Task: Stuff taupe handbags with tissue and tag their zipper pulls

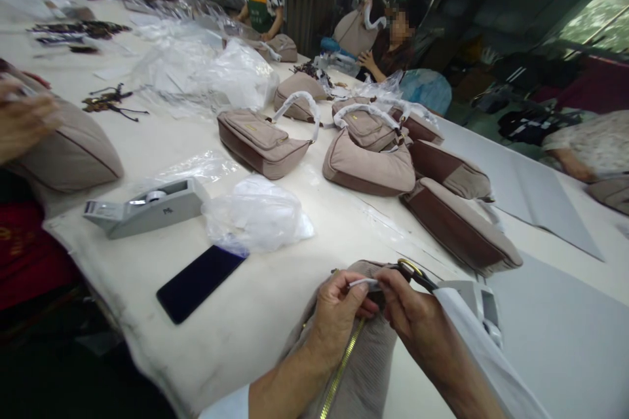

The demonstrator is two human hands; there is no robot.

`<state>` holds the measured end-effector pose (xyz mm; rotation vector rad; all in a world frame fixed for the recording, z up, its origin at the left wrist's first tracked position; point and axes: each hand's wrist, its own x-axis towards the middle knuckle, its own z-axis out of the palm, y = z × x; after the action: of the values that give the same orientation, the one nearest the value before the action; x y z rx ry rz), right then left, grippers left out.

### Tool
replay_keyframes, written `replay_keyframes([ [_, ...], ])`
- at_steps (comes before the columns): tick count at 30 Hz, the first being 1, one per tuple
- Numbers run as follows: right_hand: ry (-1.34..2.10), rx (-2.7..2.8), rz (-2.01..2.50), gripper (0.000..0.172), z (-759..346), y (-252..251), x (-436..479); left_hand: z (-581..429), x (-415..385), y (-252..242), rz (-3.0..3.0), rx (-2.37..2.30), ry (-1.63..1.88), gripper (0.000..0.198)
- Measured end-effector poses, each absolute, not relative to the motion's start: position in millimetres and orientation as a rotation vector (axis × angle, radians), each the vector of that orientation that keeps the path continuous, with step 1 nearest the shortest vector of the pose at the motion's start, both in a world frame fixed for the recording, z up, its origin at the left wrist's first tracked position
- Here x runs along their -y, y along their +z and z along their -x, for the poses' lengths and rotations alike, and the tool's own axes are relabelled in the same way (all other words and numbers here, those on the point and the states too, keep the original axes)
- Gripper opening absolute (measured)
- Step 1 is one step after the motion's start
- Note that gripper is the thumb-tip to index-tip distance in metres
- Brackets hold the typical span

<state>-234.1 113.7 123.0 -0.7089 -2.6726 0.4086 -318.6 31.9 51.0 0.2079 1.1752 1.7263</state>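
At the table's near edge, a beige handbag (366,366) with a gold zipper lies under my two hands. A thin white strip (363,282) sits above the bag's far end. My left hand (339,314) pinches it between thumb and fingers. The closed fingertips of my right hand (405,304) meet the strip's other end; what exactly they grip is partly hidden. Just beyond my right hand are scissors (415,270) with black and yellow handles. A white sheet (484,347) runs along my right forearm, beside a grey tape dispenser (486,311).
A black phone (201,283), another tape dispenser (157,208) and crumpled plastic (258,213) lie to the left. Several finished-looking handbags (368,163) stand across the middle. Co-workers sit around the table; one person's hand (27,118) rests on a bag at far left.
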Motion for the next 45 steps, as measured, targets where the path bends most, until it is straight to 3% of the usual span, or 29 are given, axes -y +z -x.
replay_keyframes([
  [13, 0.833, 2.739, 0.881, 0.025, 243, 132, -117, 320, -33, 48, -0.341, -1.176, 1.777, 0.016],
  [22, 0.909, 2.811, 0.821, 0.023, 240, 135, -125, 319, -31, 49, -0.468, -1.317, 1.754, 0.013],
  [33, 0.911, 2.678, 0.809, 0.024, 243, 134, -120, 320, -33, 51, -0.339, -1.165, 1.804, 0.016],
  [45, 0.860, 2.627, 0.646, 0.021, 229, 125, -119, 318, -31, 51, -0.496, -1.392, 1.790, 0.005],
])
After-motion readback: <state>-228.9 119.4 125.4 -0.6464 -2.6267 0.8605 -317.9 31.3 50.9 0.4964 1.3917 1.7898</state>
